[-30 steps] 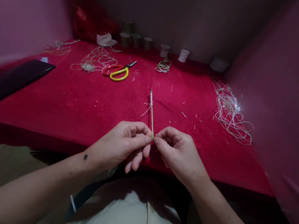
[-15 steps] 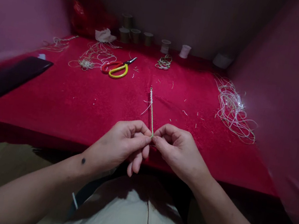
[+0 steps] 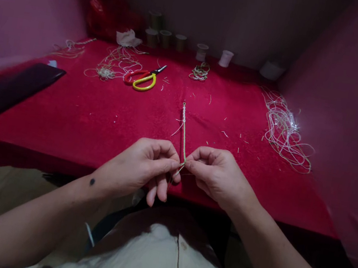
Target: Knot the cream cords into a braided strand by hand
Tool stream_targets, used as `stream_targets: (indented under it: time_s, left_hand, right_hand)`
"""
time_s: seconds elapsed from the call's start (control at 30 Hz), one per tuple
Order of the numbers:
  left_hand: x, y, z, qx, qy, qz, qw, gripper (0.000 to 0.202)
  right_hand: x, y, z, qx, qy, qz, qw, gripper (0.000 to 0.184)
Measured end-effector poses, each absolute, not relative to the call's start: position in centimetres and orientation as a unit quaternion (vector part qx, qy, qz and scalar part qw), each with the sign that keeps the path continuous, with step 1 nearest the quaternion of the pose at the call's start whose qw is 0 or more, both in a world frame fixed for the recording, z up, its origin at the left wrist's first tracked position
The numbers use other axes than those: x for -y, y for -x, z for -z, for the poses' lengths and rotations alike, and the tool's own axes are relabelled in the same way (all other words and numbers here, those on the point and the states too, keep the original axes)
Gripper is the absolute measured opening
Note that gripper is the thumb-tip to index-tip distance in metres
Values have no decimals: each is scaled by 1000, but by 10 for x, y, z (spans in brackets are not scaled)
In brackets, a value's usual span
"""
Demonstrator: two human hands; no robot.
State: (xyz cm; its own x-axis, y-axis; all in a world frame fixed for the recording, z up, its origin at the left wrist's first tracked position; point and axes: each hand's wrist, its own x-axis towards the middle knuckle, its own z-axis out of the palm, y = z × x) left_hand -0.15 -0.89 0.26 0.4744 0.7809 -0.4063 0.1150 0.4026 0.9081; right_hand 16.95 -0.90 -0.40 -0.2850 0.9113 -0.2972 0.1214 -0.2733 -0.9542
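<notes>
A thin braided cord (image 3: 184, 137), pale green with a white knotted far end, runs from the tabletop toward me. At its near end my left hand (image 3: 157, 164) pinches thin strands between thumb and index finger, the other fingers loosely curled below. On the opposite side, my right hand (image 3: 211, 173) pinches the cord's strands at the same spot. A small knot or crossing of strands shows between the fingertips. A loose white thread sticks out sideways from the cord's middle.
Scissors (image 3: 145, 79) with red and yellow handles lie ahead to the left. Thread tangles (image 3: 284, 132) sit at right and left. Several spools (image 3: 226, 58) line the back. A dark flat object (image 3: 13, 87) lies at far left. Thread clippings are scattered on the red cloth (image 3: 124, 134).
My hands have drawn slightly apart at the cord's near end, and pale strands now show between the fingertips. The whole view has shifted a little.
</notes>
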Motion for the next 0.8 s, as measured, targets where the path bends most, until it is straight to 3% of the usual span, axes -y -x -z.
stream_targets:
  time_s: [0.23,0.43,0.6,0.7,0.8]
  left_hand:
    - [7,4,-15,-525,-579,-191,594,14]
    - [27,-2,-9,-509,-756,-252,326,15]
    - [46,-12,10,-442,-850,-273,91,18]
    - [48,-15,21,-433,-862,-262,9,19]
    - [50,-15,24,-426,-870,-249,-7,18]
  right_hand:
    - [9,-170,3,500,503,-631,314,9]
    - [11,-165,3,486,519,-628,318,10]
    - [14,-161,-1,400,500,-692,333,12]
    - [13,-162,-3,369,477,-723,337,16]
    - [13,-163,-5,365,476,-727,335,17]
